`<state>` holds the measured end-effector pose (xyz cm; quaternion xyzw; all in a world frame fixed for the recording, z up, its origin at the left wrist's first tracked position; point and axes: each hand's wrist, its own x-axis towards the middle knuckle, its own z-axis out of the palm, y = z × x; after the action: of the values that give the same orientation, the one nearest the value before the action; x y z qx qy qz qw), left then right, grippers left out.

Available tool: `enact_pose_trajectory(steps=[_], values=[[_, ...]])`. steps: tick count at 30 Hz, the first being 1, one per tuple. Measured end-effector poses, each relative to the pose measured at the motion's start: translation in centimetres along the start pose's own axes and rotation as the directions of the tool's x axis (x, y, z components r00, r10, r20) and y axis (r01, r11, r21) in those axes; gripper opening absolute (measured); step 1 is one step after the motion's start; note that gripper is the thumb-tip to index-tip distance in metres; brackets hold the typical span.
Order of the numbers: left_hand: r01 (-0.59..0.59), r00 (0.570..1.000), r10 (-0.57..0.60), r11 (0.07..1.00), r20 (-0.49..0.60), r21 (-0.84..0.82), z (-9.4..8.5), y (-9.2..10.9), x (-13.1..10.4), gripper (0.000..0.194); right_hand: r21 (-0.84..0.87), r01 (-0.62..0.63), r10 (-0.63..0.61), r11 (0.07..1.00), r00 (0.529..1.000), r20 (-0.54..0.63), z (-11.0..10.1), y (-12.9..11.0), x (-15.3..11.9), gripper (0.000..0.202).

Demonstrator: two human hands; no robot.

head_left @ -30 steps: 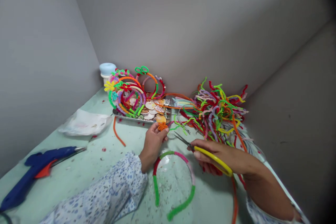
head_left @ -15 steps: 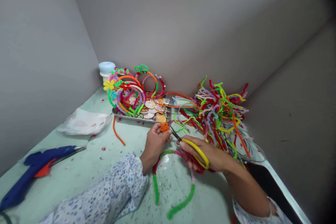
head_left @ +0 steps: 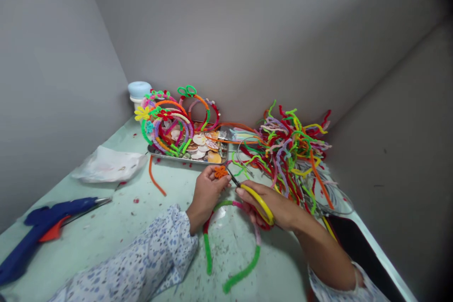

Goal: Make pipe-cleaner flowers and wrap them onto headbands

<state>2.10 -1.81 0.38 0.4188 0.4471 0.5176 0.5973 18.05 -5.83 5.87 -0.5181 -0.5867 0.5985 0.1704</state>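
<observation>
Near the middle of the frame, the orange pipe-cleaner flower (head_left: 221,172) sits pinched in the left hand's (head_left: 207,193) fingertips, beside the yellow-handled scissors (head_left: 255,203) grasped by the right hand (head_left: 271,203).

A whitish plastic bag (head_left: 109,165) is lying left of the left fingers (head_left: 209,170); a blue-topped tub (head_left: 139,89) is standing farther back.

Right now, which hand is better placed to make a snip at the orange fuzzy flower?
Probably the right hand: it holds the yellow-handled scissors, blades close beside the orange flower, while the left hand is pinching that flower.
</observation>
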Motion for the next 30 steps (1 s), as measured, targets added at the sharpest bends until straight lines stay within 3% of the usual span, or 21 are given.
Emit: enact_pose_trajectory(steps=[7, 14, 23, 30], values=[[0.016, 1.000, -0.015, 0.999, -0.014, 0.031, 0.1, 0.2, 0.0, 0.031, -0.141, -0.018, 0.006, 0.990, 0.997, -0.082, -0.1, -0.2, -0.3, 0.044], [0.019, 1.000, -0.018, 0.997, -0.008, 0.071, 0.1, 0.2, 0.2, 0.032, -0.325, 0.058, -0.114, 0.944, 0.981, -0.155, -0.2, 0.6, 0.0, 0.043], [-0.006, 1.000, 0.003, 0.994, 0.027, 0.108, -0.2, -0.5, 0.4, 0.032, -0.208, -0.085, 0.059, 0.974, 0.990, -0.125, -0.2, -1.0, -0.8, 0.043], [0.001, 0.999, -0.006, 0.992, 0.044, 0.130, -0.1, -0.2, 0.4, 0.033, -0.211, -0.094, 0.073, 0.973, 0.992, -0.103, -0.1, -0.6, -0.8, 0.046]])
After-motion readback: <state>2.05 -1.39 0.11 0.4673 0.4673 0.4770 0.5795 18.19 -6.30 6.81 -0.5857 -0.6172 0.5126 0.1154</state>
